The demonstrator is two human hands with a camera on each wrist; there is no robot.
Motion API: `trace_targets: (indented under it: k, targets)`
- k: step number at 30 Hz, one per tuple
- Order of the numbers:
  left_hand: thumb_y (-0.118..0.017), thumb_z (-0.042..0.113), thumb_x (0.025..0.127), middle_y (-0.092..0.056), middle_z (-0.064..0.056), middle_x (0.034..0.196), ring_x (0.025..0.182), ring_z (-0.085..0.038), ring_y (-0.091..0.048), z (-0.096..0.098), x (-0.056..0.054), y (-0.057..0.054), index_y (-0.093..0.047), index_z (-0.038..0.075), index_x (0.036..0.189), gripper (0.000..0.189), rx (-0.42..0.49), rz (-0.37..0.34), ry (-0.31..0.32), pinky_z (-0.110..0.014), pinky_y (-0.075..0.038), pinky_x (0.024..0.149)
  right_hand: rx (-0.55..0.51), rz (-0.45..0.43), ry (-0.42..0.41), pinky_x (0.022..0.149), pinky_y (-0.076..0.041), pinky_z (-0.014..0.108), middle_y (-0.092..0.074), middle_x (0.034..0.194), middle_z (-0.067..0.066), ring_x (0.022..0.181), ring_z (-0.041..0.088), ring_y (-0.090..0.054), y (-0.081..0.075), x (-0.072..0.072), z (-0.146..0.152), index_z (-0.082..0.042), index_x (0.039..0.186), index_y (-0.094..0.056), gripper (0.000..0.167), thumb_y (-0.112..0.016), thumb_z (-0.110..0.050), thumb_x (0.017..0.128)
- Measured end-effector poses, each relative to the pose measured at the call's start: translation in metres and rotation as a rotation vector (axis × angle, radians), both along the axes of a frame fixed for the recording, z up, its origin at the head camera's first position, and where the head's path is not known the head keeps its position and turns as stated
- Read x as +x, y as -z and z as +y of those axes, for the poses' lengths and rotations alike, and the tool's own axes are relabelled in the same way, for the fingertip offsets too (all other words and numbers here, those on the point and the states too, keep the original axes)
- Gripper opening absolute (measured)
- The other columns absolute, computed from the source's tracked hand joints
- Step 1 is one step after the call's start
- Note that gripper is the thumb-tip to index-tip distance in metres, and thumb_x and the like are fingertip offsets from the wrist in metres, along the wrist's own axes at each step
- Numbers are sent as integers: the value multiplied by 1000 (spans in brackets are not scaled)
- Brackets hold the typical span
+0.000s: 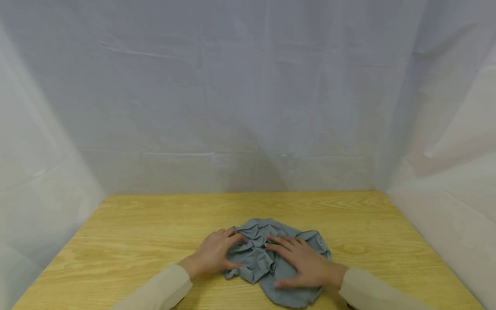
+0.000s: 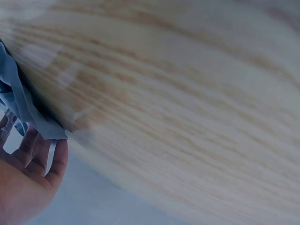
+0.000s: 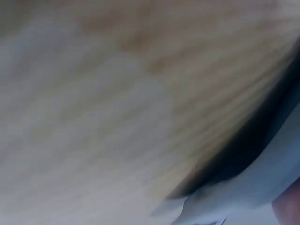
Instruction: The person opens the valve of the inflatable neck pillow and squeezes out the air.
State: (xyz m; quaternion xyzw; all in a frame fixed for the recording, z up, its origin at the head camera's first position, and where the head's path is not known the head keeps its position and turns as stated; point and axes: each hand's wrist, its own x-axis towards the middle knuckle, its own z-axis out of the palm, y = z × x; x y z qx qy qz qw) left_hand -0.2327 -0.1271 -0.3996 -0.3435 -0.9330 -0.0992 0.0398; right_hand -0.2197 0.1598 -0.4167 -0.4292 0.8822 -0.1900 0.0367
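Note:
A crumpled grey cloth [image 1: 252,258] lies bunched near the front of the wooden table, its left part heavily creased and its right part smoother. My left hand [image 1: 213,254] touches the cloth's left side, thumb and fingers spread apart. In the left wrist view, the fingertips of that hand [image 2: 37,164] meet the edge of the cloth [image 2: 28,103] and are partly hidden by it. Across the right part of the cloth rests my right hand [image 1: 304,262], its fingers extended and thumb spread. The right wrist view catches only a blurred cloth edge [image 3: 253,187] and a bit of the hand [image 3: 288,206].
The light wooden table [image 1: 147,224] extends around the cloth on every side. Behind it hangs a pale, creased sheet [image 1: 240,99], with similar white sheets along the left [image 1: 35,163] and right [image 1: 445,181] edges.

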Motion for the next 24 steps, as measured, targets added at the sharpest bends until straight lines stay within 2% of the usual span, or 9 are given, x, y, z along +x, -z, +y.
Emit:
trace_targets:
  k: [3, 8, 10, 13, 16, 19, 24]
  targets:
    - [-68, 56, 73, -53, 5, 109, 92, -13, -54, 0, -1, 1, -57, 26, 113, 51, 0, 6, -1, -35, -47, 77, -23, 59, 120, 97, -22, 65, -19, 152, 2, 136, 38, -22, 3, 3, 0, -27, 145, -24, 78, -50, -63, 82]
    - [-68, 55, 72, -53, 4, 109, 93, -14, -54, 0, -1, 2, -57, 26, 114, 52, 8, 3, 4, -35, -47, 76, -14, 167, 376, 94, -18, 72, -24, 149, 11, 133, 49, -19, 8, 8, 3, -22, 141, -35, 87, -51, -73, 73]
    - [-68, 55, 73, -53, 4, 109, 93, -14, -54, -1, -1, 2, -57, 25, 114, 52, 10, 3, 7, -35, -47, 77, -11, 177, 461, 92, -18, 73, -23, 149, 13, 132, 51, -18, 9, 9, 5, -22, 139, -38, 91, -52, -77, 68]
    - [-68, 55, 73, -53, 4, 109, 93, -14, -55, -1, -1, 2, -56, 25, 115, 53, 12, 2, 11, -36, -48, 77, -30, 130, 546, 88, -21, 75, -21, 149, 16, 130, 54, -17, 10, 11, 8, -21, 138, -39, 95, -55, -78, 64]
    - [-68, 55, 73, -53, 4, 110, 94, -14, -55, -1, -1, 2, -56, 25, 115, 53, 9, 6, 12, -36, -48, 78, -57, 45, 571, 86, -23, 76, -18, 149, 18, 130, 57, -14, 10, 11, 11, -19, 139, -37, 97, -58, -76, 63]
    - [-68, 55, 73, -53, 4, 110, 95, -15, -55, 0, -1, 3, -56, 26, 115, 53, 6, 7, 11, -36, -48, 78, -65, -17, 552, 84, -24, 76, -18, 149, 19, 129, 59, -12, 9, 10, 11, -18, 140, -35, 98, -59, -75, 64]
    - [-67, 56, 73, -53, 4, 109, 94, -14, -55, -1, -1, 3, -56, 25, 115, 54, 9, 1, 10, -37, -47, 79, -43, -50, 498, 84, -24, 76, -25, 146, 20, 128, 60, -15, 6, 7, 11, -19, 138, -39, 92, -59, -73, 66]
